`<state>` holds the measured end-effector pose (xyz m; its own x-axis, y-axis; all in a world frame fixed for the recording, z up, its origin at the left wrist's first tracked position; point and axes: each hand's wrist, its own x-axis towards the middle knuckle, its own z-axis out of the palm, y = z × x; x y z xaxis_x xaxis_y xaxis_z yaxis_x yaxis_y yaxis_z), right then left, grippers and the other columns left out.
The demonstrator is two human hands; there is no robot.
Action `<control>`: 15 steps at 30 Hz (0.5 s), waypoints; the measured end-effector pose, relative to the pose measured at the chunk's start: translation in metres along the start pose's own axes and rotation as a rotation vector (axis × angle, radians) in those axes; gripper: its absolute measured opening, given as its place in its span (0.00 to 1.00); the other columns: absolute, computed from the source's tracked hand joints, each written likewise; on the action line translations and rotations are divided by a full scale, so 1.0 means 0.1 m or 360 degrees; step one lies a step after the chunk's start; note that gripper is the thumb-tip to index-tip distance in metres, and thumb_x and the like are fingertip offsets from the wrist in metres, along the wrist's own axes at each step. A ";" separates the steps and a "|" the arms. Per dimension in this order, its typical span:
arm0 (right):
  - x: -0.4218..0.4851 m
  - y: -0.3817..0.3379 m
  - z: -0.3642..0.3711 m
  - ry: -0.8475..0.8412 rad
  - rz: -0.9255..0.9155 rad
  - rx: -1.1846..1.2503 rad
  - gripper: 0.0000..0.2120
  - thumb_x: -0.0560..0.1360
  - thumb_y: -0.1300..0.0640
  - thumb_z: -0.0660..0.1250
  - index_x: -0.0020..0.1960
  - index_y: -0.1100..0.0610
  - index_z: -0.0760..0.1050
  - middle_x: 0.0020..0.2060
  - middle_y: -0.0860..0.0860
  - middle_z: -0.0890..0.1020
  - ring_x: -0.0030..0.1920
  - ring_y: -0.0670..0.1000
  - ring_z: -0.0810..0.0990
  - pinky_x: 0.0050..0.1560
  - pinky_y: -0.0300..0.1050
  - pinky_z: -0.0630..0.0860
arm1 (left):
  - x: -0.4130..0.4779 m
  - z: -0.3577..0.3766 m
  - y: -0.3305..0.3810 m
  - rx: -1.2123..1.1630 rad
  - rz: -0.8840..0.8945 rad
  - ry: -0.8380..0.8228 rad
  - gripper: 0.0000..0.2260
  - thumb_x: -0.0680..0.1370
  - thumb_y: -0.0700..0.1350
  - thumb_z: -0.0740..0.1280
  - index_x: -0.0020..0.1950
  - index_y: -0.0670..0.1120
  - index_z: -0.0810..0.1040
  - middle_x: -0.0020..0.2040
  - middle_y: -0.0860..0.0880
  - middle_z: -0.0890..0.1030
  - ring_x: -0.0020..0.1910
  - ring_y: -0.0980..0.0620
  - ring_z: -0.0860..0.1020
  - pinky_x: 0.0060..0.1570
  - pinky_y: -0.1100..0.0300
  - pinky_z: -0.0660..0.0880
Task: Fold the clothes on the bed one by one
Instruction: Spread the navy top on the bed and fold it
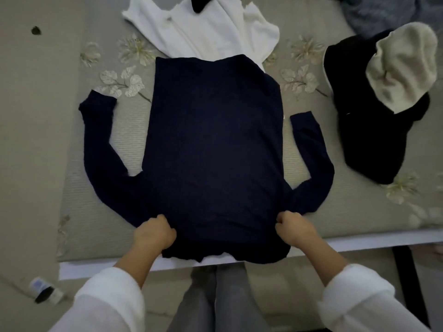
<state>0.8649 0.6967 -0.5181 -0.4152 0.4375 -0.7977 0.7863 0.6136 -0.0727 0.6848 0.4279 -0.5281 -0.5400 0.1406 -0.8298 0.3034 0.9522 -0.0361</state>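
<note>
Head view

Count: five textile items and two hands.
- One dark navy long-sleeved knit top (213, 144)
- One white garment (199, 32)
- One black garment (374, 140)
- One cream cloth (402, 68), lying on the black garment
- One grey-blue fabric (383, 13), cut off at the far right corner

Surface: a bed with a beige floral-patterned cover (119, 130) and a white near edge. The floor to the left is pale. One small tube with a dark cap (44, 289) lies on the floor near the bed corner.

Task item: the navy top lies flat in the middle of the bed. Its shoulder end is at the near edge and slightly overhangs it. Its far edge overlaps the white garment. Both sleeves angle away from the body toward the far side, one on each side. The black garment lies apart from it, to the right.

Grip: the left hand (153, 233) has its fingers curled into the fabric at the left shoulder area. The right hand (296, 227) is closed the same way on the right shoulder area. Both forearms emerge from white sleeves
</note>
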 end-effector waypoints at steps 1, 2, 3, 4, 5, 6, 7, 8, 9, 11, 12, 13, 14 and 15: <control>0.09 -0.05 -0.10 0.0076 -0.0032 0.0092 0.10 0.77 0.58 0.58 0.51 0.60 0.76 0.47 0.55 0.81 0.47 0.55 0.79 0.44 0.45 0.75 | 0.05 -0.11 0.14 0.0021 0.0050 0.0096 0.14 0.80 0.51 0.58 0.60 0.43 0.70 0.53 0.46 0.77 0.46 0.49 0.76 0.43 0.57 0.74; 0.18 -0.11 -0.21 0.0135 -0.0055 0.0172 0.10 0.77 0.57 0.59 0.52 0.60 0.77 0.46 0.55 0.81 0.46 0.55 0.79 0.45 0.46 0.76 | 0.13 -0.21 0.29 0.0004 0.0125 0.0213 0.14 0.80 0.51 0.58 0.60 0.44 0.70 0.52 0.46 0.77 0.45 0.49 0.76 0.41 0.57 0.74; 0.29 -0.15 -0.32 0.0186 -0.0066 0.0235 0.10 0.77 0.56 0.59 0.52 0.59 0.77 0.46 0.54 0.81 0.47 0.55 0.79 0.46 0.47 0.76 | 0.23 -0.31 0.45 -0.0068 0.0228 0.0334 0.15 0.80 0.51 0.58 0.62 0.44 0.69 0.53 0.46 0.76 0.47 0.48 0.76 0.42 0.56 0.74; 0.42 -0.19 -0.42 0.0236 -0.0073 0.0292 0.10 0.77 0.56 0.60 0.53 0.58 0.77 0.47 0.54 0.81 0.47 0.55 0.79 0.47 0.48 0.77 | 0.35 -0.39 0.60 -0.0181 0.0349 0.0436 0.17 0.80 0.50 0.59 0.66 0.45 0.67 0.57 0.45 0.74 0.52 0.47 0.75 0.44 0.55 0.73; 0.55 -0.22 -0.52 0.0286 -0.0076 0.0348 0.10 0.77 0.56 0.60 0.54 0.58 0.77 0.47 0.54 0.81 0.47 0.55 0.78 0.48 0.48 0.77 | 0.47 -0.45 0.76 -0.0290 0.0470 0.0517 0.19 0.80 0.50 0.59 0.70 0.46 0.65 0.63 0.45 0.71 0.58 0.47 0.72 0.47 0.54 0.73; 0.70 -0.24 -0.62 0.0340 -0.0076 0.0411 0.11 0.77 0.56 0.60 0.55 0.57 0.77 0.47 0.53 0.81 0.47 0.54 0.78 0.49 0.48 0.77 | 0.61 -0.51 0.90 -0.0353 0.0572 0.0598 0.21 0.80 0.50 0.59 0.72 0.47 0.62 0.68 0.45 0.67 0.64 0.47 0.69 0.52 0.54 0.73; 0.85 -0.26 -0.71 0.0390 -0.0073 0.0474 0.12 0.77 0.56 0.60 0.57 0.57 0.76 0.47 0.53 0.81 0.48 0.54 0.78 0.50 0.48 0.77 | 0.76 -0.56 1.03 -0.0356 0.0643 0.0686 0.23 0.81 0.50 0.59 0.75 0.47 0.60 0.73 0.44 0.62 0.69 0.46 0.64 0.59 0.53 0.72; 1.00 -0.27 -0.81 0.0434 -0.0067 0.0534 0.13 0.78 0.56 0.60 0.60 0.57 0.75 0.49 0.53 0.81 0.49 0.53 0.78 0.51 0.47 0.76 | 0.94 -0.62 1.15 -0.0314 0.0684 0.0772 0.24 0.81 0.50 0.58 0.76 0.47 0.58 0.76 0.44 0.57 0.73 0.46 0.59 0.65 0.51 0.68; 1.16 -0.28 -0.91 0.0480 -0.0062 0.0587 0.15 0.78 0.56 0.60 0.63 0.57 0.74 0.51 0.54 0.81 0.51 0.53 0.78 0.52 0.45 0.75 | 1.11 -0.68 1.25 -0.0264 0.0707 0.0848 0.25 0.82 0.50 0.57 0.77 0.47 0.56 0.78 0.43 0.53 0.76 0.45 0.54 0.70 0.50 0.63; 1.47 -0.30 -1.13 0.0602 -0.0083 0.0678 0.18 0.78 0.56 0.60 0.66 0.57 0.71 0.54 0.53 0.80 0.54 0.53 0.78 0.53 0.45 0.73 | 1.47 -0.80 1.42 -0.0213 0.0703 0.0956 0.25 0.82 0.50 0.55 0.78 0.47 0.53 0.79 0.42 0.47 0.77 0.44 0.47 0.75 0.49 0.52; 1.61 -0.31 -1.24 0.0685 -0.0105 0.0720 0.18 0.78 0.56 0.60 0.67 0.57 0.70 0.54 0.52 0.80 0.54 0.52 0.77 0.53 0.45 0.73 | 1.64 -0.85 1.49 -0.0225 0.0676 0.0994 0.26 0.82 0.51 0.53 0.78 0.47 0.51 0.79 0.42 0.45 0.77 0.45 0.44 0.75 0.49 0.47; 1.76 -0.33 -1.35 0.0772 -0.0122 0.0768 0.18 0.78 0.56 0.60 0.67 0.58 0.70 0.54 0.52 0.79 0.53 0.52 0.77 0.53 0.46 0.73 | 1.78 -0.88 1.55 -0.0247 0.0634 0.1035 0.26 0.82 0.52 0.52 0.79 0.48 0.50 0.79 0.43 0.44 0.77 0.46 0.43 0.75 0.49 0.44; 1.91 -0.35 -1.46 0.0857 -0.0129 0.0822 0.17 0.78 0.56 0.59 0.66 0.58 0.70 0.53 0.51 0.78 0.54 0.51 0.77 0.54 0.47 0.73 | 1.88 -0.89 1.58 -0.0266 0.0587 0.1089 0.26 0.82 0.52 0.52 0.79 0.48 0.49 0.79 0.43 0.44 0.77 0.47 0.42 0.75 0.49 0.43; 2.05 -0.38 -1.57 0.0930 -0.0121 0.0888 0.17 0.78 0.56 0.59 0.65 0.58 0.70 0.52 0.50 0.78 0.54 0.51 0.76 0.56 0.47 0.72 | 1.95 -0.88 1.61 -0.0276 0.0552 0.1158 0.26 0.82 0.53 0.52 0.79 0.49 0.50 0.79 0.44 0.45 0.77 0.48 0.42 0.75 0.49 0.42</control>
<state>0.6784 0.8661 -0.5852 -0.5271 0.7751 -0.3485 0.7947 0.3044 -0.5251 0.5596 0.6325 -0.6470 -0.8296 0.5185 -0.2074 0.4533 0.8421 0.2920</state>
